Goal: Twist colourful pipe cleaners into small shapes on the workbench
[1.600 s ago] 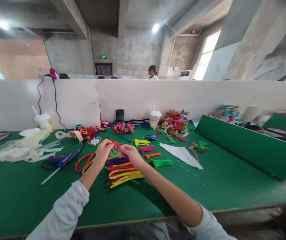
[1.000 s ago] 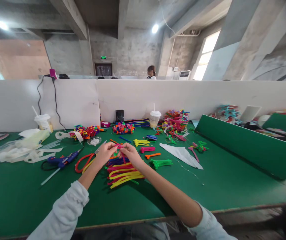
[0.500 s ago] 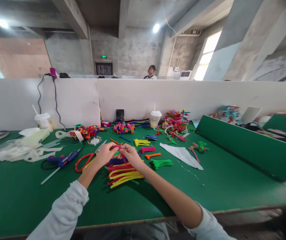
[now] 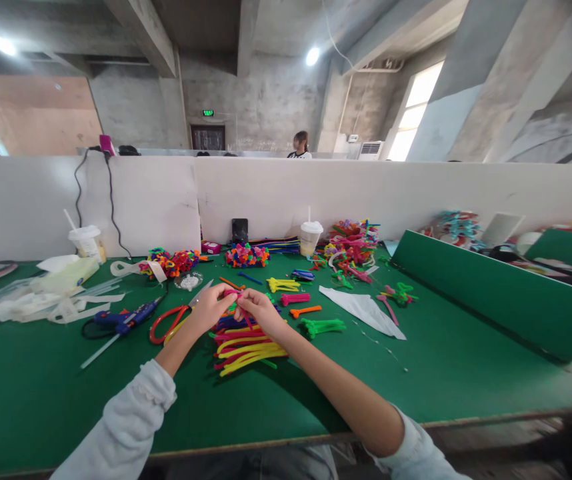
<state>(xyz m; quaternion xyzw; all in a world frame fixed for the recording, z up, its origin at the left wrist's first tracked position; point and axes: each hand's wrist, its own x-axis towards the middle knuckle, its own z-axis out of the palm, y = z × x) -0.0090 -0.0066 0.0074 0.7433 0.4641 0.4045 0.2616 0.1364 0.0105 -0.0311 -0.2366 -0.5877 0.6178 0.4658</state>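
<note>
Head view | green desk (image 4: 441, 387) across the foreground | pile of coloured fuzzy stems (image 4: 252, 348) lying just below the hands | blue glue gun (image 4: 126, 323) well left of it | left hand (image 4: 211, 309) and right hand (image 4: 262, 313) almost meeting, fingertips pinched on one pink stem | pink stem (image 4: 231, 292) between them, seemingly bent, partly hidden by fingers

Small bundles (image 4: 296, 299) obstruct just right of the right hand (image 4: 262, 311) — front-right tabletop (image 4: 446, 380) lies bare.
</note>
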